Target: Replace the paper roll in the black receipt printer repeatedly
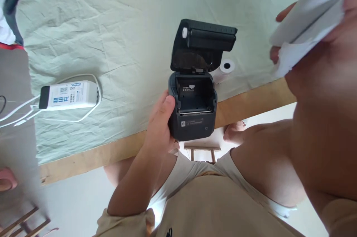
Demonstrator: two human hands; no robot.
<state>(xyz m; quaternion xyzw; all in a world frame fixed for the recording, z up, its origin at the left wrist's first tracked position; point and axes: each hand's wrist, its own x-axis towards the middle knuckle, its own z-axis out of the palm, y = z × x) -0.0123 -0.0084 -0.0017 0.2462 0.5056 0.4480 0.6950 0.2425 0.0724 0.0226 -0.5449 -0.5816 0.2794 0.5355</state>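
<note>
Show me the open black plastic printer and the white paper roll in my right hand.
Open black plastic printer (195, 100), head view: inside its compartment.
White cylindrical paper roll (302, 15), head view: its curved side.

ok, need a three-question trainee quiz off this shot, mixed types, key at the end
1. True or false: the left hand holds the roll-paper printer with its lid shut.

2. Multiple choice: what is in the right hand?
a) a white cable
b) a white paper roll
c) the printer

3. Count: how many paper rolls show in all?

Key:
1. False. The left hand holds it, but the lid stands open.
2. b.
3. Two: one in the right hand, and a second roll on the pale green cloth, partly hidden behind the printer.
</note>
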